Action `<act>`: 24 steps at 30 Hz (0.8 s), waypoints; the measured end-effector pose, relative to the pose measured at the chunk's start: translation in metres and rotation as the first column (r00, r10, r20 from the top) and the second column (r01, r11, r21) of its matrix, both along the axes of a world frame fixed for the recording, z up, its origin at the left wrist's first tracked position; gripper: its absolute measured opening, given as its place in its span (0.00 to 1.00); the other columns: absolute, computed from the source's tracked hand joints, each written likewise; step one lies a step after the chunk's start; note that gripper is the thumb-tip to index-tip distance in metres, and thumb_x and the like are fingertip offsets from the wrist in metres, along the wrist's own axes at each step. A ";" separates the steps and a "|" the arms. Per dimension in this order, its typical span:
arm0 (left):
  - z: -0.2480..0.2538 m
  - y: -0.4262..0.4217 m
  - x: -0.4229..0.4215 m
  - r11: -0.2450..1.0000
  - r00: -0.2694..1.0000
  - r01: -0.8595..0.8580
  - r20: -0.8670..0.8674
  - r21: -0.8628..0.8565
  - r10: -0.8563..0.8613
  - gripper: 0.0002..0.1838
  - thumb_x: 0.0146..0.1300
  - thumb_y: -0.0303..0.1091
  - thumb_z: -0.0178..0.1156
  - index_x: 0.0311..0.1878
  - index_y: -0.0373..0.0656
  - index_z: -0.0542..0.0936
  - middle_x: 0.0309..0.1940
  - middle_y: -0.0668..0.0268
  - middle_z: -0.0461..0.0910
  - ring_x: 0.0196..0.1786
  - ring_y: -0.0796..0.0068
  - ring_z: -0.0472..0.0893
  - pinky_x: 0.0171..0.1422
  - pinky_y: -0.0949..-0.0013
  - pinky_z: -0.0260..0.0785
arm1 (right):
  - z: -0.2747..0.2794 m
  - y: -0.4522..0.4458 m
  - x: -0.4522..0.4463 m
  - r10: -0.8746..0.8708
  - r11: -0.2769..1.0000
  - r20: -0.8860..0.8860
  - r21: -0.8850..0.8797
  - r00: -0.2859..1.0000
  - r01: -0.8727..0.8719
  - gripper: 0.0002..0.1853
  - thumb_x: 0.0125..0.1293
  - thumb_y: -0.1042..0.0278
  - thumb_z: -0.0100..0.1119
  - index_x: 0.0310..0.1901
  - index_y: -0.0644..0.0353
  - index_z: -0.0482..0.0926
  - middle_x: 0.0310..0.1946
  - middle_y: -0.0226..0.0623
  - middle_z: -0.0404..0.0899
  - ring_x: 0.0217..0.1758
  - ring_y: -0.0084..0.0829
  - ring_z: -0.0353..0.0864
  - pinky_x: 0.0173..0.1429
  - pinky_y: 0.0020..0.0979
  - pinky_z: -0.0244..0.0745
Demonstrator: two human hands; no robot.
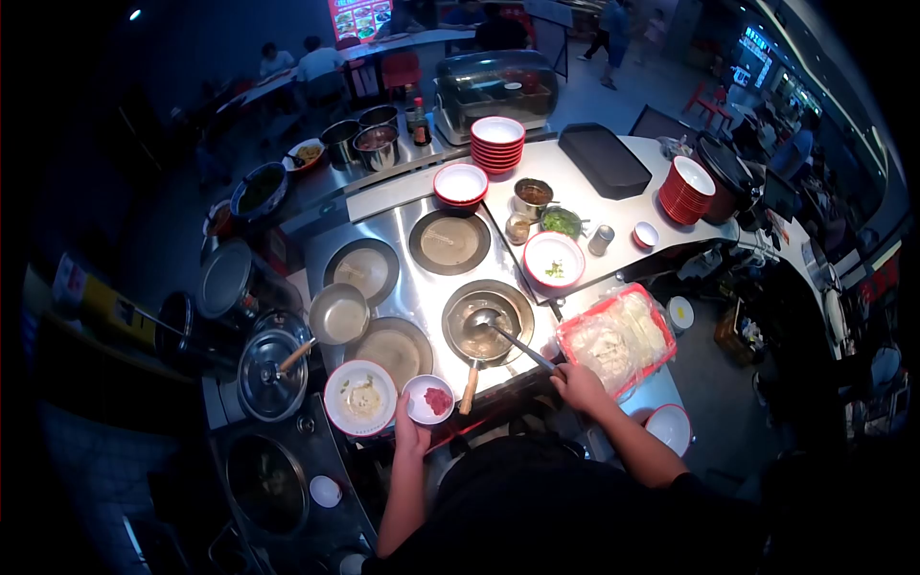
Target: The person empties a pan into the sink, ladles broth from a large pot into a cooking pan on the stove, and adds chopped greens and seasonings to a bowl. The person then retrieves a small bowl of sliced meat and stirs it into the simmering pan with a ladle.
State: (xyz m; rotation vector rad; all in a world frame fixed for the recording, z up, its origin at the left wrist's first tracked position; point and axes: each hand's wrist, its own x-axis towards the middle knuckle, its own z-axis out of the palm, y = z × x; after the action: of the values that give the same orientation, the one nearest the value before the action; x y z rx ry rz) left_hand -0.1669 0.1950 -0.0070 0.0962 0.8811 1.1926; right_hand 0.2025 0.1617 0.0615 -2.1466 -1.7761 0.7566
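Note:
My left hand [410,431] grips a small white bowl [418,407] with red minced meat [438,401] in it, just right of a larger red-rimmed bowl [335,398] that holds pale food. The fingers of my right hand [578,386] are wrapped round the handle of a ladle [522,347]. Its head rests inside a wooden-handled pan [525,316] of cloudy liquid on the steel stove. At the left, another pan [340,314] with a wooden handle stands over the round burners. Beside my right hand is a red tray [628,383] of pale noodles or dough under plastic.
Stacked red-rimmed bowls [497,134] stand at the back, with more bowls [686,190] at the right. A bowl with chopped greens [554,260] sits behind the tray. A lidded pot [273,364] is at the left. People sit beyond the counter.

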 end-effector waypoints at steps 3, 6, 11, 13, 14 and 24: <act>-0.001 0.000 0.001 1.000 1.000 0.001 0.005 0.001 -0.001 0.24 0.73 0.46 0.55 0.64 0.41 0.72 0.62 0.58 0.77 0.65 0.60 0.77 0.72 0.53 0.70 | 0.009 0.001 0.000 0.030 0.999 0.040 -0.028 0.999 -0.029 0.13 0.67 0.56 0.62 0.43 0.57 0.83 0.35 0.49 0.84 0.42 0.53 0.83 0.47 0.49 0.77; -0.002 -0.001 0.000 1.000 1.000 0.000 0.015 0.014 -0.001 0.24 0.73 0.46 0.55 0.65 0.41 0.72 0.62 0.58 0.77 0.66 0.60 0.77 0.72 0.53 0.69 | 0.030 -0.003 0.005 0.059 0.996 0.091 -0.072 0.994 -0.052 0.13 0.67 0.56 0.61 0.42 0.56 0.83 0.35 0.48 0.84 0.41 0.53 0.84 0.46 0.49 0.77; -0.002 -0.004 0.000 1.000 0.999 -0.001 -0.041 0.013 0.002 0.25 0.73 0.48 0.54 0.64 0.42 0.73 0.61 0.61 0.78 0.65 0.61 0.77 0.73 0.54 0.68 | 0.029 -0.005 0.009 0.039 0.999 0.116 -0.030 0.993 -0.036 0.12 0.67 0.55 0.61 0.42 0.55 0.83 0.33 0.47 0.84 0.40 0.52 0.84 0.45 0.50 0.78; -0.003 -0.003 -0.001 1.000 0.999 0.004 -0.044 0.011 -0.004 0.25 0.73 0.48 0.54 0.64 0.42 0.73 0.61 0.61 0.78 0.65 0.61 0.77 0.73 0.54 0.68 | 0.016 0.000 0.006 0.034 0.999 0.123 -0.006 0.992 -0.033 0.13 0.67 0.55 0.61 0.42 0.56 0.82 0.33 0.49 0.84 0.39 0.54 0.83 0.45 0.51 0.77; -0.004 -0.004 -0.002 1.000 0.999 0.005 -0.046 0.015 -0.004 0.25 0.73 0.48 0.54 0.64 0.42 0.73 0.61 0.61 0.78 0.65 0.61 0.77 0.73 0.54 0.68 | 0.008 0.002 0.004 0.030 1.000 0.126 0.005 0.992 -0.031 0.13 0.67 0.55 0.61 0.42 0.56 0.82 0.33 0.50 0.84 0.39 0.54 0.83 0.45 0.51 0.77; -0.001 -0.003 0.002 0.999 0.999 0.018 -0.042 0.032 -0.016 0.24 0.73 0.48 0.54 0.64 0.43 0.73 0.62 0.61 0.78 0.65 0.61 0.77 0.72 0.53 0.69 | 0.014 -0.004 0.002 0.065 0.998 0.114 0.001 0.991 -0.066 0.11 0.68 0.56 0.61 0.42 0.55 0.82 0.33 0.47 0.84 0.40 0.53 0.83 0.44 0.51 0.77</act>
State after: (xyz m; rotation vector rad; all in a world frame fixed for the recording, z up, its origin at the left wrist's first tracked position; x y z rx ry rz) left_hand -0.1651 0.1923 -0.0083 0.1549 0.8956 1.1929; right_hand 0.2049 0.1574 0.0753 -2.1780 -1.9115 0.6562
